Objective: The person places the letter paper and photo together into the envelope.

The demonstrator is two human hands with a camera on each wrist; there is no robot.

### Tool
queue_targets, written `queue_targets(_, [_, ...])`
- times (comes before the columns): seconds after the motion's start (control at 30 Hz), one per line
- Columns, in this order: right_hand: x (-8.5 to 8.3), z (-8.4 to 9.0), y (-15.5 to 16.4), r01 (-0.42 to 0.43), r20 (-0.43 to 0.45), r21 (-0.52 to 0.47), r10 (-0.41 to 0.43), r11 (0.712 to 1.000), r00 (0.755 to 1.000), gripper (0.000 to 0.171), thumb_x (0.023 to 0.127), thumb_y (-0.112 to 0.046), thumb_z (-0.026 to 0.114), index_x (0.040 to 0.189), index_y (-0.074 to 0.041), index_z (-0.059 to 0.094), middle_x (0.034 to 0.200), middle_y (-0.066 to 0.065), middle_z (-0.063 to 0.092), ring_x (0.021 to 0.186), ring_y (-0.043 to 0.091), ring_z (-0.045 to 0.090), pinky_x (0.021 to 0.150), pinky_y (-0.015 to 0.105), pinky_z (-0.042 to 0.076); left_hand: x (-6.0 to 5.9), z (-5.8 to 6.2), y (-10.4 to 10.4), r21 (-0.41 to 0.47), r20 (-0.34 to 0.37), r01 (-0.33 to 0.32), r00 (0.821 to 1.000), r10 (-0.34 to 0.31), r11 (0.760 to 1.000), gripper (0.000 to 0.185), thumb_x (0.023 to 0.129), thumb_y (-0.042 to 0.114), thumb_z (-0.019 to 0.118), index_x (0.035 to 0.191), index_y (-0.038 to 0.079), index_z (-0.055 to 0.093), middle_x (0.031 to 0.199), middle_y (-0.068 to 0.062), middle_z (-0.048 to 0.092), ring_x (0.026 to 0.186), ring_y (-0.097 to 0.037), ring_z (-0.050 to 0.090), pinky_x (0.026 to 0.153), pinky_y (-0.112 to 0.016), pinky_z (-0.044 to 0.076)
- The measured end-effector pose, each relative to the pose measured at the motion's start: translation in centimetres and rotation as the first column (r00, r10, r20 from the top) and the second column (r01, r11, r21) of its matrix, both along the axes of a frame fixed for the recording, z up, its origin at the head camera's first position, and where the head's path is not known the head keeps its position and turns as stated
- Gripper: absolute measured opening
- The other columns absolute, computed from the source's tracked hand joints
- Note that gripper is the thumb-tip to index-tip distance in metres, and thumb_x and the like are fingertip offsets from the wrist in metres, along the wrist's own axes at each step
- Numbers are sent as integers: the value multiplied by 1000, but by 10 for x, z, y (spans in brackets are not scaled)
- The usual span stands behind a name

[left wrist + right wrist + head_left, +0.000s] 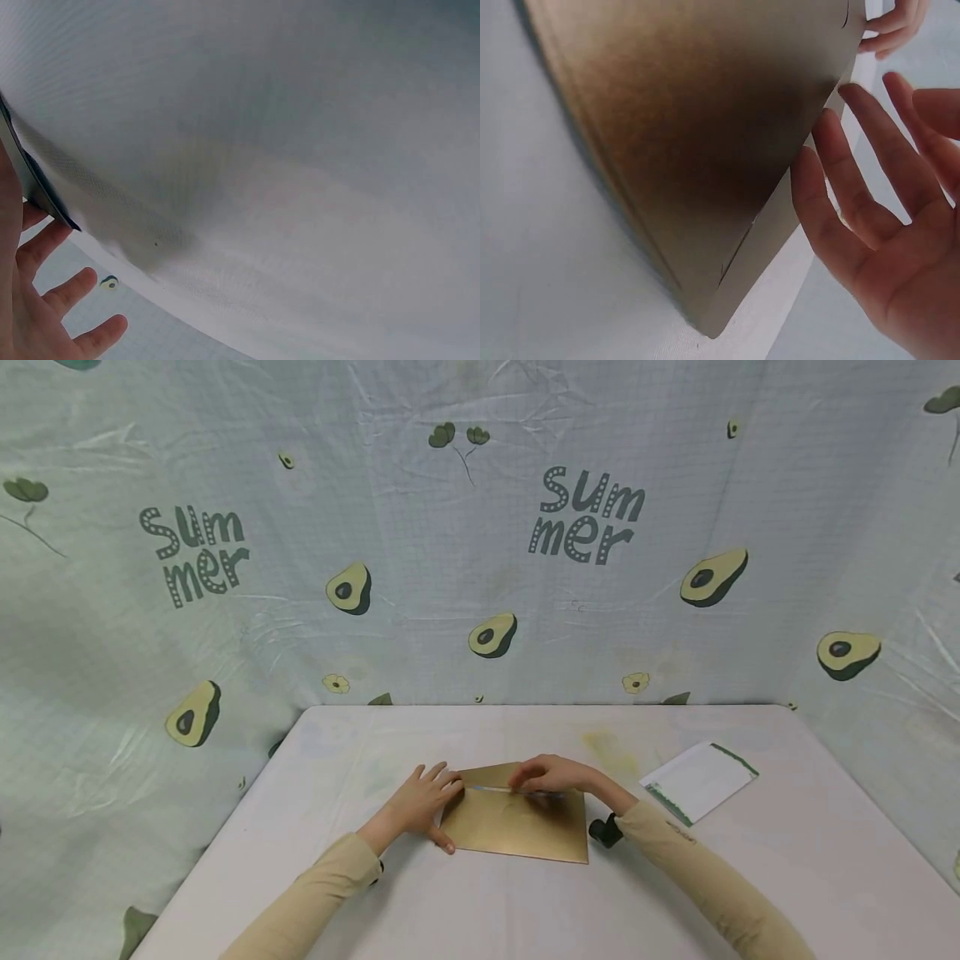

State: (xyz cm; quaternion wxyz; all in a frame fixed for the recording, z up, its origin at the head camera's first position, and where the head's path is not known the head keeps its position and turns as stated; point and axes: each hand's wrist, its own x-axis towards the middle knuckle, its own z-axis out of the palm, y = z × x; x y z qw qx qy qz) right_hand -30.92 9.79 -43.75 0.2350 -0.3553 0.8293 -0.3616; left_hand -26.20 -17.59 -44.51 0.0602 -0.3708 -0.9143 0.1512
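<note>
The gold envelope [516,823] lies flat on the white table [480,910], near its middle, with its long flap edge turned away from the person. It looks like thin, smooth card with a faint metallic sheen: light, likely to slide on the cloth if pushed from one side only, stiff enough to keep its shape yet quick to crease if pinched hard. The flap [491,774] along the far edge seems the sensible place to take hold, with the body pinned near a corner so that it does not skate. The left hand [422,802] rests at the envelope's left edge, fingers spread and fairly straight, the thumb along the near left corner; it steadies rather than grips. The right hand [551,774] lies over the far edge by the flap, fingers extended and relaxed; in the right wrist view the fingers [855,196] are straight and just beside the gold edge [705,172], closed around nothing. The left wrist view shows mostly table cloth and a dark sliver of the envelope's edge beside the open fingers [64,296]. Well apart to the right lies a white envelope [699,781] with green trim, and an avocado-print cloth [480,527] hangs behind the table.
</note>
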Motion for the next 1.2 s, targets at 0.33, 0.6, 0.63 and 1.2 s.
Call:
queue_targets(0.33, [6,-1,6,40,-39,23,-39,999,998,25,90,-11,47,110,-5,60,111,9,62,104,19,54,87,30,42,-1,0,1,4,10,-3,1000,3,1000,105,52,81,54,130,12,43,132,-5,44,126,-31,38,92,-50,38])
queue_targets(0.6, [7,1,24,77,-63,29,-75,997,995,26,92,-20,47,110,-7,61,109,6,63,98,14,55,81,27,43,-1,0,1,3,3,-2,1000,2,1000,105,52,81,54,130,12,43,132,-4,44,126,-31,38,92,-50,38])
queue_targets(0.63, [7,1,27,80,-60,25,-79,996,995,26,92,-21,47,110,-7,61,109,6,63,98,13,55,81,27,43,-1,0,1,3,3,-2,1000,2,1000,105,52,81,54,130,12,43,132,-4,44,126,-31,38,92,-50,38])
queue_targets(1.2, [19,14,134,288,91,-47,-283,956,955,36,93,-18,46,120,6,48,118,27,54,99,34,57,74,35,50,0,-2,0,7,6,-6,1000,6,1000,105,51,82,54,129,12,44,131,-5,45,125,-31,38,91,-50,38])
